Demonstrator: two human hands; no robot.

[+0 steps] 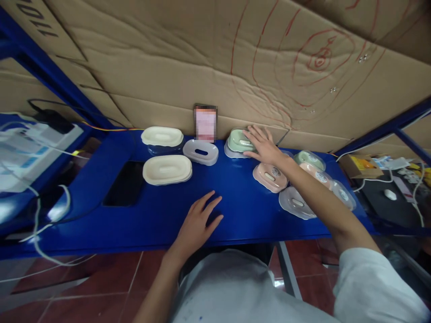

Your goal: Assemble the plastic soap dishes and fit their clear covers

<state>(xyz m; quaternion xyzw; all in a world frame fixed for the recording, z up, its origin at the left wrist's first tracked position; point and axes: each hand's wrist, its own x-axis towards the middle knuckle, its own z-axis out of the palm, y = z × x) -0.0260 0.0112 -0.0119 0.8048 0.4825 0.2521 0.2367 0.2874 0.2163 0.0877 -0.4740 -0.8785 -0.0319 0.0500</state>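
My right hand (264,146) reaches to the back of the blue table, its fingers stretched and spread over the right end of a light green soap box (239,140). That box sits on a pale grey one (232,154); whether my fingertips touch it I cannot tell. My left hand (201,217) hovers near the front, fingers apart and holding nothing. Under my right forearm are a pink soap box (270,177) and a clear grey one (296,202). Left of centre lie cream soap boxes (167,169) and a grey slotted tray (201,151).
A second cream box (162,136) rests on a dark blue one (164,149). A phone-like screen (205,123) leans against the cardboard wall (151,67). A black flat device (124,184) lies left. Cables and a power strip (50,148) crowd the left side.
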